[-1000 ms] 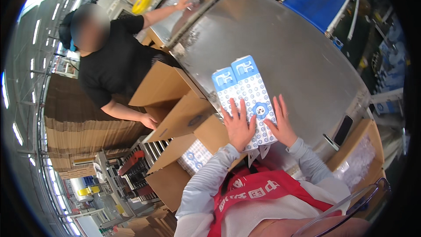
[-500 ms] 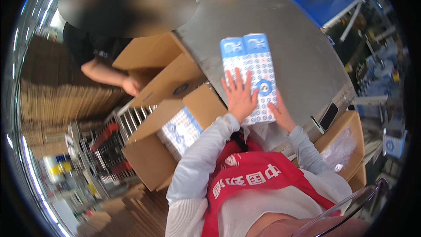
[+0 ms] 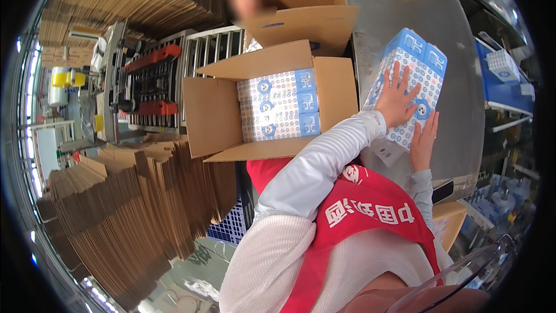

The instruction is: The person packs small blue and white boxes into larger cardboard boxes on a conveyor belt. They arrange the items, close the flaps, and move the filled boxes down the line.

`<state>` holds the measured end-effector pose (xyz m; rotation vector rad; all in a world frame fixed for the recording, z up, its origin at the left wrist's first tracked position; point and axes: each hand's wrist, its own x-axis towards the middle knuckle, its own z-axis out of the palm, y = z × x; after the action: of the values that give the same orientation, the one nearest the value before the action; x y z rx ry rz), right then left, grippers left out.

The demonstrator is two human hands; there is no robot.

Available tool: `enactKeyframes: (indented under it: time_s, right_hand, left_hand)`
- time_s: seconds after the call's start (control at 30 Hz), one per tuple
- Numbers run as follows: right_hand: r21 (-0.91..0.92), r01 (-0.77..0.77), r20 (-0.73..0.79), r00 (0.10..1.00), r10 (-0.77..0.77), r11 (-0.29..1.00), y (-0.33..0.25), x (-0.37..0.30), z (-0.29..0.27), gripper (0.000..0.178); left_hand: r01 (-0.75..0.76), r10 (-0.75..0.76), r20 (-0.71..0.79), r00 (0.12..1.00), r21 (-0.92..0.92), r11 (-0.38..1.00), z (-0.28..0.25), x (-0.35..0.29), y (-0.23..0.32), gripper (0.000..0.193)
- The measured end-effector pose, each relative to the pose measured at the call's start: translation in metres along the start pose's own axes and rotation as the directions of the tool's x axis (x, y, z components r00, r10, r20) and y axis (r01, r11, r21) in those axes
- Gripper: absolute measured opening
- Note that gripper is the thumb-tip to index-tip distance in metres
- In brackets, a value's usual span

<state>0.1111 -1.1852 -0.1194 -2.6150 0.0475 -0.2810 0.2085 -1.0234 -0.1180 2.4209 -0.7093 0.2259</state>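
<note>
Two white packs (image 3: 425, 82) with blue ends and a small blue print lie side by side on the grey metal table. My left hand (image 3: 398, 103) rests on top of them, fingers spread. Against their near right side is my right hand (image 3: 424, 142), its fingers stretched out along the edge. To the left, an open cardboard carton (image 3: 213, 117) with its flaps out holds a row of three matching packs (image 3: 278, 104).
Beyond the carton stands another open cardboard box (image 3: 313, 26), with another person's blurred hand (image 3: 246, 1) beside it. Left are a roller conveyor (image 3: 211, 46) and a machine with red bars (image 3: 153, 61). Flattened cardboard stacks (image 3: 124, 214) stand nearby. A dark phone (image 3: 443, 191) lies near the table's right edge.
The view has swung left, bringing the carton with its packs fully into sight. Both hands stay on the two packs. The other person's body has left the picture, apart from an arm.
</note>
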Motion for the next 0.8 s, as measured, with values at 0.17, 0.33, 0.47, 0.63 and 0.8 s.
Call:
enactKeyframes:
  time_s: [0.17,0.33,0.47,0.63,0.8]
  right_hand:
    - [-0.216,0.066,0.080,0.996,-0.049,0.974,0.007,0.040,0.005,0.053]
    - [-0.408,0.091,0.123,0.991,-0.044,0.908,0.040,0.094,0.016,0.050]
    - [-0.418,-0.035,-0.040,0.999,0.020,0.908,0.027,0.129,0.025,0.053]
    - [-0.296,0.050,-0.163,0.981,-0.103,0.954,0.038,0.163,0.038,0.059]
    - [-0.266,0.009,-0.120,0.992,-0.042,0.964,0.073,0.240,0.050,0.066]
  left_hand:
    - [0.007,-0.007,-0.005,1.000,0.031,1.000,-0.002,-0.001,-0.003,0.056]
    - [-0.003,0.002,0.039,0.999,0.009,1.000,-0.001,0.008,0.000,0.057]
    - [-0.023,0.020,0.028,0.999,0.122,0.992,-0.001,0.010,-0.001,0.054]
    - [-0.061,0.048,0.086,0.995,0.159,0.985,-0.009,0.013,0.014,0.055]
    - [-0.068,0.039,0.163,0.986,0.180,0.981,-0.017,0.017,0.021,0.056]
